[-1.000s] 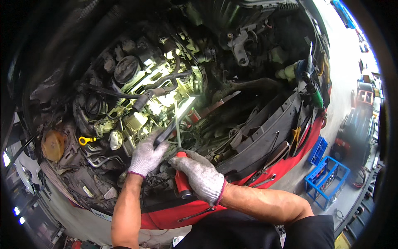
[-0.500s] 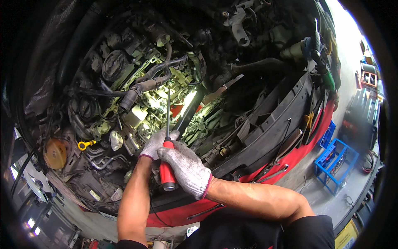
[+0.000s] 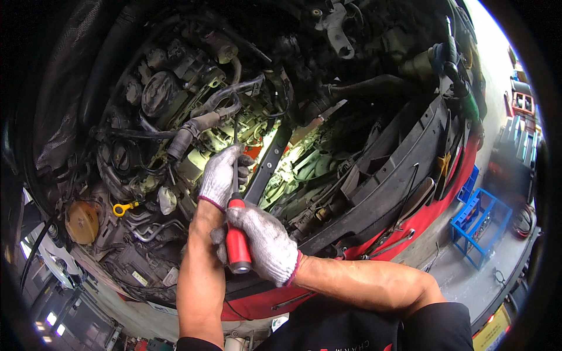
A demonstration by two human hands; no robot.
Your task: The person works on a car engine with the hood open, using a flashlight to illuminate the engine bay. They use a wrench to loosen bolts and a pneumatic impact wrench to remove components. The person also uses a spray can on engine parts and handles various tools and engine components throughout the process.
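A long screwdriver (image 3: 238, 248) with a red and black handle points away from me into the engine bay. My right hand (image 3: 263, 237), in a white knitted glove, is closed round its handle. Farther up, my left hand (image 3: 220, 175), gloved alike, is closed on the thin shaft. The tip sits among lit engine parts, and I cannot make out what it touches. A black bar (image 3: 269, 164) slants just right of my left hand, with bright light along it. Above that hand runs a thick black hose (image 3: 202, 126).
At the left are an orange-brown reservoir (image 3: 82, 222) and a yellow dipstick handle (image 3: 121, 209). The red bumper (image 3: 380, 248) curves along the near right, with wrenches (image 3: 395, 243) lying on it. A green-handled tool (image 3: 470, 108) is at the right; a blue rack (image 3: 480, 228) stands on the floor.
My left hand has slid forward along the screwdriver's shaft, away from the handle. My right hand keeps its hold on the handle, and the view has shifted slightly.
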